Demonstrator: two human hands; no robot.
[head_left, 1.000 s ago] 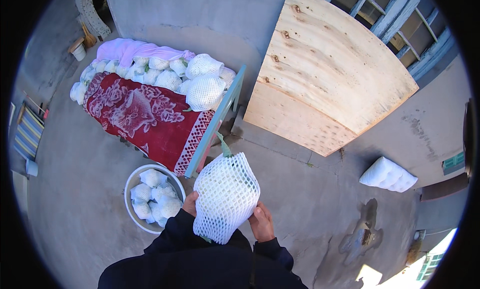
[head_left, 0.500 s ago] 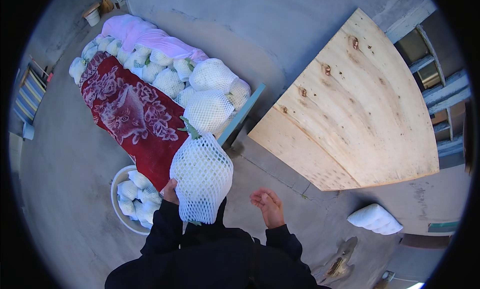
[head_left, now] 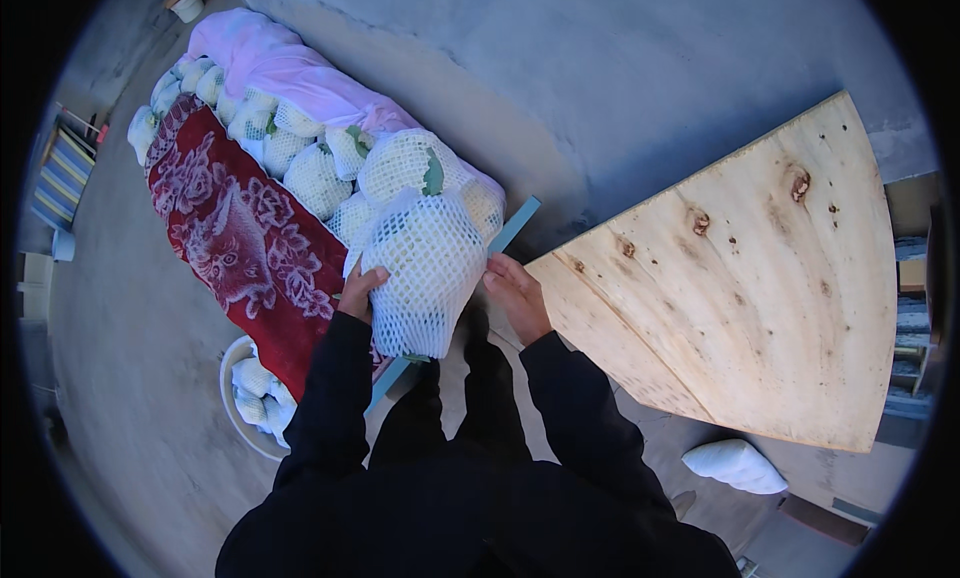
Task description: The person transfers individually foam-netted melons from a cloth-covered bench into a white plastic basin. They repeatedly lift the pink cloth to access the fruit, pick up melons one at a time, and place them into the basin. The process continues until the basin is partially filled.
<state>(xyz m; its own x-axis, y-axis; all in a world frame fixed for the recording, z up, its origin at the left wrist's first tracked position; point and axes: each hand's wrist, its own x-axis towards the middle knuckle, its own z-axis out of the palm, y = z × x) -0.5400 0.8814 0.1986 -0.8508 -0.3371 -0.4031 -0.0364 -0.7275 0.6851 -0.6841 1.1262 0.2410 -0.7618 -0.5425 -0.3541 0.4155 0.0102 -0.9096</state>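
Observation:
A large, round, pale produce item (head_left: pixel 425 268) in a white foam net sleeve is in front of me, at the near end of a long bed of similar items. A green leaf (head_left: pixel 433 173) shows at its far end. My left hand (head_left: pixel 360 293) grips its left side, thumb over the net. Against its right edge rest the bent fingers of my right hand (head_left: pixel 518 298); the fingertips are partly hidden. Beyond it lie several more netted pieces (head_left: pixel 315 181), packed close together. A red patterned blanket (head_left: pixel 245 238) covers the left part of the bed.
Pink cloth (head_left: pixel 290 63) lies over the far side. A blue-green board edge (head_left: pixel 520 223) crosses the near end. At lower left stands a white tub (head_left: pixel 233 398) of netted pieces. To the right are a large plywood sheet (head_left: pixel 740 278) and a white sack (head_left: pixel 735 466).
The netted piece has moved forward to the near end of the bed with my left hand on it. My right hand has come in from the right to its edge.

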